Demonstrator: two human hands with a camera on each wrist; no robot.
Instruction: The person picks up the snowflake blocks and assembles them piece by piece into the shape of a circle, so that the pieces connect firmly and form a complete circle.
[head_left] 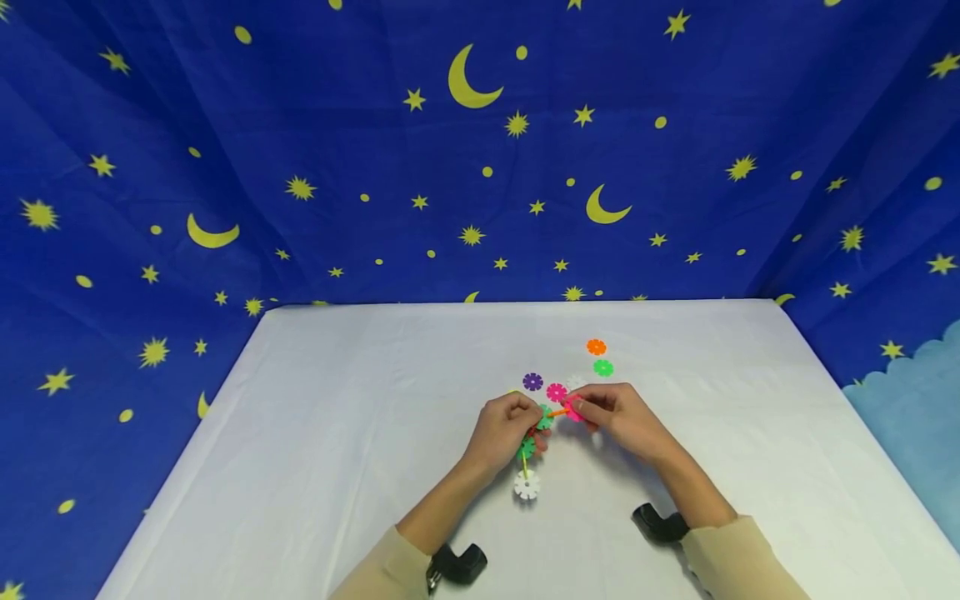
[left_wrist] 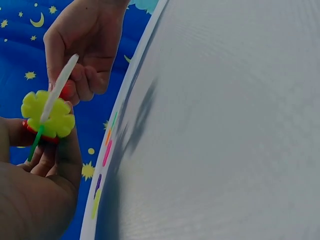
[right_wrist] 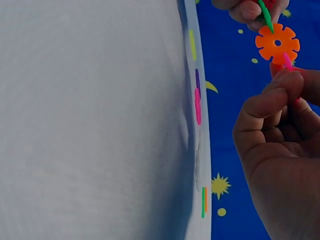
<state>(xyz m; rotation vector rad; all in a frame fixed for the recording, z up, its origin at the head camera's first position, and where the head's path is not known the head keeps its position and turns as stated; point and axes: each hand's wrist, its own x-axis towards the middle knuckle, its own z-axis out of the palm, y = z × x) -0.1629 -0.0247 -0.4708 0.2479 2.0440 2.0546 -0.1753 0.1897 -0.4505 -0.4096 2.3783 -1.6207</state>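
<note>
A chain of notched plastic connector discs is held between both hands above the white table. My left hand (head_left: 498, 429) grips it around the red disc, which the fingers partly cover. From there hang a lower green disc (head_left: 527, 448), a yellow disc (left_wrist: 61, 120) and, at the bottom, a white disc (head_left: 527, 492). On the other side, an upper green disc (head_left: 546, 417) joins an orange disc (right_wrist: 266, 45). My right hand (head_left: 624, 419) pinches a pink disc (head_left: 573, 408) between thumb and fingers, its edge meeting the orange disc's rim.
Loose discs lie flat beyond the hands: purple (head_left: 528, 382), pink (head_left: 552, 392), white (head_left: 576, 382), green (head_left: 603, 367) and orange (head_left: 596, 347). A yellow disc (left_wrist: 96, 204) is mostly hidden behind my left hand in the head view. A blue star-patterned curtain (head_left: 375, 150) surrounds the table (head_left: 360, 375).
</note>
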